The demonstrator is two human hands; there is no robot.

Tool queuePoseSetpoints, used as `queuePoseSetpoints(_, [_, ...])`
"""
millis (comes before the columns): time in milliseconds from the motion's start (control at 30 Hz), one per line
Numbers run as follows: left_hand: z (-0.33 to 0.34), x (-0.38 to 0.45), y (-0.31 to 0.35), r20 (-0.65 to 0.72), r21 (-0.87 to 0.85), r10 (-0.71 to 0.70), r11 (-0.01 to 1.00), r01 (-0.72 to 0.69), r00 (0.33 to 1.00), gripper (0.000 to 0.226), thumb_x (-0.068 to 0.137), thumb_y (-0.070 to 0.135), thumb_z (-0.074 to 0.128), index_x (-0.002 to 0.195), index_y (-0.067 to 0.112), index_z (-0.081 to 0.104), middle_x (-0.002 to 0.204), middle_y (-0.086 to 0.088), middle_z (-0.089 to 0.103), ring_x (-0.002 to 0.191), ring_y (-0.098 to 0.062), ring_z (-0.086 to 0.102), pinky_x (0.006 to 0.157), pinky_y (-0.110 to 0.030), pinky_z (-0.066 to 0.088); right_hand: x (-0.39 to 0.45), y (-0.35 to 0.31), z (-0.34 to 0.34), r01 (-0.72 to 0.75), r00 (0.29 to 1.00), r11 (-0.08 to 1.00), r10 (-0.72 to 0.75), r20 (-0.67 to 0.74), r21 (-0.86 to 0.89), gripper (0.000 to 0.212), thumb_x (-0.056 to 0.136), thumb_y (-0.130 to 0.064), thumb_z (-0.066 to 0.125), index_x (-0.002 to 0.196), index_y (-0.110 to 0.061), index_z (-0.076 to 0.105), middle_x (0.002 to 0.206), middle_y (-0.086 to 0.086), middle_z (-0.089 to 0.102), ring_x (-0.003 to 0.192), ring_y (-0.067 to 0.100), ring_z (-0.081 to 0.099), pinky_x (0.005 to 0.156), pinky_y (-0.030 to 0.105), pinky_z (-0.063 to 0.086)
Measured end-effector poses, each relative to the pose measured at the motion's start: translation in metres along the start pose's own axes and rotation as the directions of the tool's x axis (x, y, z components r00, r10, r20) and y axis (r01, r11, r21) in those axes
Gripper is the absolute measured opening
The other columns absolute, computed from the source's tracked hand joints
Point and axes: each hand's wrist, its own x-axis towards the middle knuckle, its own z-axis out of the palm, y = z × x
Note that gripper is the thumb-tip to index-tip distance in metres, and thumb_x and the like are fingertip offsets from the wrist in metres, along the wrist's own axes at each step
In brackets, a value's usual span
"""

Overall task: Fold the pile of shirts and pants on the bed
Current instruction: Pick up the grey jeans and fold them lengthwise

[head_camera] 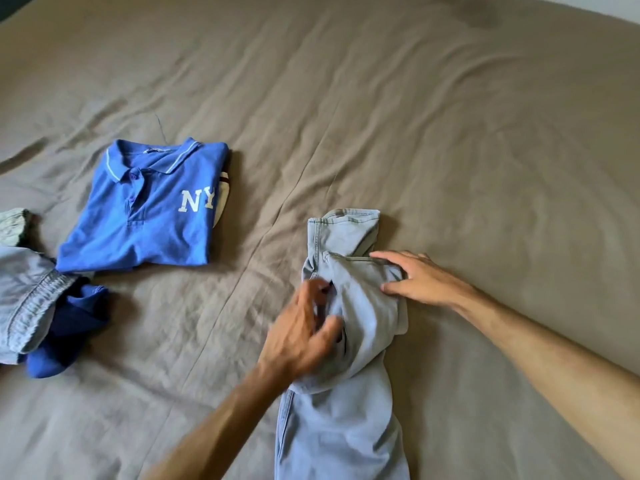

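Head | left hand (300, 336) blurred, fingers unclear | right hand (417, 278) fingers spread on jeans (353, 306) edge

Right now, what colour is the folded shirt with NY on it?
Bright blue, with white NY letters; the folded polo shirt shows best in the head view.

A wide bed (415, 116) filled nearly the whole view, covered by a taupe sheet (207, 64) creased with long wrinkles. A darker stain (479, 12) marked the sheet near the far edge. Soft, even light fell across it.
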Motion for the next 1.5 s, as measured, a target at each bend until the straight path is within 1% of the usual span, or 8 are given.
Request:
queuePoseSetpoints(67, [-0.012,0.038,0.007,-0.020,-0.160,-0.017,0.987,0.014,1.000,0.059,0.093,0.046,0.057,0.149,0.038,0.036,0.142,0.003,0.055,0.105,-0.008,0.061,0.094,-0.035,0.051,0.014,-0.007,0.002,0.023,0.995,0.986,-0.039,-0.093,-0.163,0.054,0.086,-0.037,0.078,0.136,-0.038,0.058,0.121,-0.003,0.053,0.122,0.024,0.047,0.102,0.035,0.040])
queuePoseSetpoints(200, [-0.024,0.109,0.021,0.432,0.465,0.076,0.835,-0.294,0.899,0.060,0.096,0.053,0.065,0.150,0.035,0.047,0.147,0.000,0.053,0.127,-0.027,0.048,0.102,-0.041,0.043,0.020,-0.013,0.004,0.061,0.976,0.977,-0.101,-0.193,-0.204,0.028,0.075,-0.019,0.073,0.097,-0.034,0.063,0.085,-0.011,0.048,0.092,0.018,0.056,0.082,0.042,0.052])
queuePoseSetpoints(433, [-0.026,0.118,0.031,0.613,0.459,-0.071,0.843,-0.282,0.787,0.040,0.099,0.055,0.062,0.132,0.034,0.061,0.117,0.003,0.072,0.111,-0.022,0.064,0.095,-0.039,0.050,-0.007,0.008,-0.006,0.081,0.996,0.907,-0.091,-0.005,-0.413,0.060,0.093,-0.030,0.066,0.145,-0.049,0.043,0.103,-0.009,0.048,0.103,0.018,0.056,0.090,0.040,0.052])
queuePoseSetpoints(567, [-0.014,0.112,0.015,0.365,0.317,-0.163,0.948,0.042,0.917,0.058,0.104,0.041,0.059,0.151,0.024,0.029,0.107,0.000,0.072,0.093,-0.027,0.064,0.085,-0.040,0.051,-0.010,0.017,0.002,0.040,0.979,0.977,-0.081,-0.189,-0.212,0.046,0.101,-0.041,0.060,0.144,-0.033,0.047,0.125,-0.003,0.058,0.115,0.020,0.061,0.096,0.037,0.051])
queuePoseSetpoints(900, [-0.013,0.084,-0.012,0.172,0.443,0.219,0.854,-0.274,0.960,0.027,0.098,0.048,0.065,0.119,0.031,0.066,0.114,0.007,0.068,0.103,-0.019,0.053,0.082,-0.038,0.050,-0.005,0.002,0.020,0.067,0.985,0.988,-0.087,-0.148,-0.139,0.066,0.093,-0.021,0.072,0.149,-0.041,0.045,0.111,0.000,0.042,0.098,0.017,0.050,0.083,0.028,0.039])
queuePoseSetpoints(1100, [-0.050,0.091,0.044,-0.103,0.139,0.399,0.913,-0.384,0.911,0.014,0.098,0.023,0.068,0.107,0.027,0.079,0.092,0.022,0.073,0.073,0.015,0.057,0.073,-0.019,0.051,-0.021,-0.017,-0.016,0.196,0.946,0.970,-0.226,-0.234,-0.145,0.011,0.093,-0.029,0.074,0.092,-0.020,0.068,0.086,0.002,0.058,0.082,0.017,0.057,0.064,0.021,0.035])
queuePoseSetpoints(1167, [-0.076,0.105,0.075,-0.168,0.145,0.432,0.900,-0.411,0.886,0.013,0.095,0.019,0.071,0.103,0.026,0.079,0.083,0.026,0.069,0.068,0.017,0.057,0.069,-0.010,0.044,-0.025,-0.025,-0.049,0.180,0.903,0.968,-0.234,-0.361,-0.177,0.024,0.093,-0.028,0.074,0.073,-0.020,0.062,0.065,-0.001,0.054,0.069,0.017,0.056,0.054,0.016,0.037])
queuePoseSetpoints(1500, [-0.162,0.069,0.145,-0.033,0.139,0.368,0.922,-0.361,0.929,0.022,0.080,0.029,0.088,0.088,0.031,0.068,0.077,0.022,0.072,0.056,-0.001,0.061,0.063,-0.016,0.045,-0.142,-0.080,-0.120,0.299,0.673,0.858,-0.500,-0.545,-0.418,0.033,0.087,-0.046,0.072,0.083,-0.014,0.075,0.081,0.004,0.062,0.065,0.026,0.060,0.062,0.038,0.052])
